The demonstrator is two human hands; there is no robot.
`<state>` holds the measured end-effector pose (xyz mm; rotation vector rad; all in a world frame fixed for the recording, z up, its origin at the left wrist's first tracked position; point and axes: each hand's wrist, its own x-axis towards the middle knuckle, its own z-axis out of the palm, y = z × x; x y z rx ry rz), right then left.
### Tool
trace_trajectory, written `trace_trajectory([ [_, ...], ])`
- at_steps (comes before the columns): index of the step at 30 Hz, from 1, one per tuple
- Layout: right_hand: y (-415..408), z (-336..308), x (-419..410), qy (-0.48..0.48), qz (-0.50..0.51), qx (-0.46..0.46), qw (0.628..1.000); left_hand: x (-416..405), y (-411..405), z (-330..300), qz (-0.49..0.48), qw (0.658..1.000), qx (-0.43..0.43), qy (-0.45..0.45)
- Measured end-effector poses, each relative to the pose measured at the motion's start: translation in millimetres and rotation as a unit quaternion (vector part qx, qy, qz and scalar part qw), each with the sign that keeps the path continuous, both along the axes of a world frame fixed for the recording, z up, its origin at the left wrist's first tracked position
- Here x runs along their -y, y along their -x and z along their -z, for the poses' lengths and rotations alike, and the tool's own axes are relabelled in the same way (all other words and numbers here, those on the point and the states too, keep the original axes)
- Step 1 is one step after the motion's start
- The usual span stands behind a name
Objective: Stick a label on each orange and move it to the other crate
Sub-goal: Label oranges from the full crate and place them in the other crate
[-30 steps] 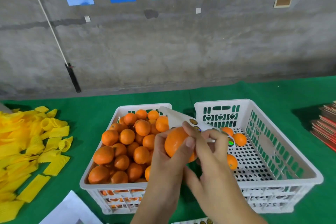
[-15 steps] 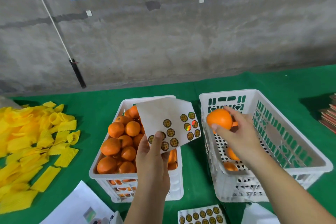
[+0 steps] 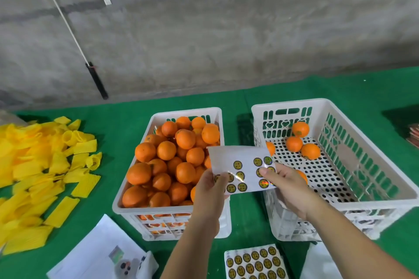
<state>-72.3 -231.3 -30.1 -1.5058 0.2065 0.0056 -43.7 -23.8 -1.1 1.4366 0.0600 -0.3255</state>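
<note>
left hand (image 3: 209,190): pinches label sheet (image 3: 242,169) — lower left corner
right hand (image 3: 286,188): thumb on sheet's right labels
left crate (image 3: 167,210): full of oranges (image 3: 166,149)
right crate (image 3: 385,201): few oranges

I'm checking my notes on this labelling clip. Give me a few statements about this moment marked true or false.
1. The left hand holds the sticker sheet. True.
2. The right hand holds an orange. False: its fingers are on the sheet.
3. The right crate is fuller than the left crate. False: it holds only a few oranges.
4. Another sticker sheet lies on the table. True.
</note>
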Motion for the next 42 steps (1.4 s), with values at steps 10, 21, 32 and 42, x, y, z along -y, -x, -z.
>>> trace_trajectory([
  [10, -9.6, 21.0, -11.4, 0.023, 0.157, 0.102, 0.982, -5.0, -102.8, 41.1, 0.064, 0.898, 0.196, -0.389],
  [21, -9.5, 32.7, -11.0, 0.139, 0.162, 0.114, 0.97, 4.5, -188.7, 21.5, 0.207, 0.58, 0.348, -0.707],
  [32, -13.9, 39.8, -8.5, 0.178, 0.176, 0.085, 0.964, 26.2, -196.8, 39.8, 0.131, 0.596, 0.351, -0.71],
  [42, -5.9, 30.1, -4.5, -0.026, 0.155, 0.108, 0.982, -16.2, -70.7, 27.3, 0.043, 0.995, -0.084, 0.018],
])
